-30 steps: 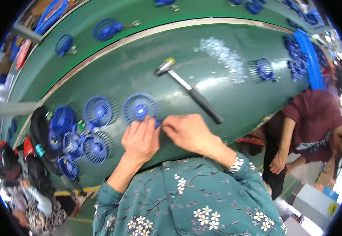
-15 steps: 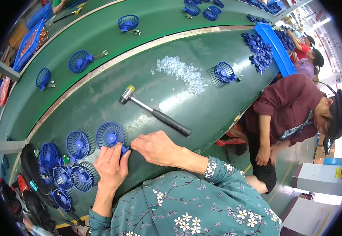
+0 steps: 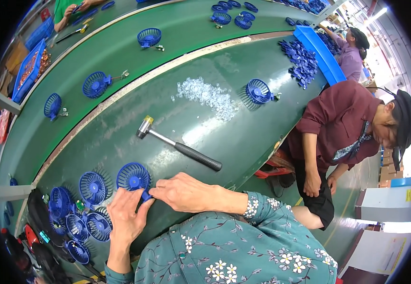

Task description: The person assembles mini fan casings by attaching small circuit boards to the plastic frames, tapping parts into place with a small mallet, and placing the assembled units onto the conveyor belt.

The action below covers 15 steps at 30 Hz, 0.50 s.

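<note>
Fan housing (image 3: 133, 175) lies just beyond your fingers (image 3: 128, 198). Your left hand (image 3: 127, 215) pinches its neck (image 3: 145, 195); your right hand (image 3: 185, 193) bunches against it, its grip hidden.

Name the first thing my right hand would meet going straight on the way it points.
Your right hand would likely first meet the blue fan frame's stem, right at its fingertips, with your left hand just beyond; depth is unclear.

A blue fan guard (image 3: 133, 177) is held by its stem (image 3: 146, 195) between the left hand (image 3: 125, 214) and right hand (image 3: 182, 193); a hammer (image 3: 184, 149) and small clear pieces (image 3: 209, 96) are seen beyond
</note>
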Each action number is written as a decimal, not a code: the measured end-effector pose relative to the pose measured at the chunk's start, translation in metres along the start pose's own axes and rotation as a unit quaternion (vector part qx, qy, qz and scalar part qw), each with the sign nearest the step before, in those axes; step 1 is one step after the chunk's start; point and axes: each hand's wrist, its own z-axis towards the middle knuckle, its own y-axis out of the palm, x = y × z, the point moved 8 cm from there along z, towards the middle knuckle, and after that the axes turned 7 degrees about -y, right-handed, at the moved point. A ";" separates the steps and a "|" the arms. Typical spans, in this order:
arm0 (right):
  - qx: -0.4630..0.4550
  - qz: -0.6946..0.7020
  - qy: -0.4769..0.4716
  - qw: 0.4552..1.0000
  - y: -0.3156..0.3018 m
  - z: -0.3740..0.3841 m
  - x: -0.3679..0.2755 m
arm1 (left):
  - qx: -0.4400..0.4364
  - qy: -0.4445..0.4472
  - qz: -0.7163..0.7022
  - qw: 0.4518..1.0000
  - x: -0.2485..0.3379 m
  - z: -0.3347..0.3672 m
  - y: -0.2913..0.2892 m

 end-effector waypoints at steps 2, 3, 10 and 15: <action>-0.001 0.035 0.006 0.999 0.002 -0.001 0.002 | -0.010 -0.006 -0.009 1.000 0.000 0.000 -0.001; -0.001 0.035 0.006 0.999 0.002 -0.001 0.003 | -0.011 -0.006 -0.008 1.000 0.001 0.000 -0.001; 0.034 0.080 -0.015 0.996 -0.003 -0.002 0.004 | -0.017 -0.015 -0.020 1.000 0.006 0.004 -0.002; 0.062 0.038 -0.038 0.997 -0.021 0.004 -0.019 | -0.045 -0.078 -0.061 0.994 -0.001 0.012 -0.011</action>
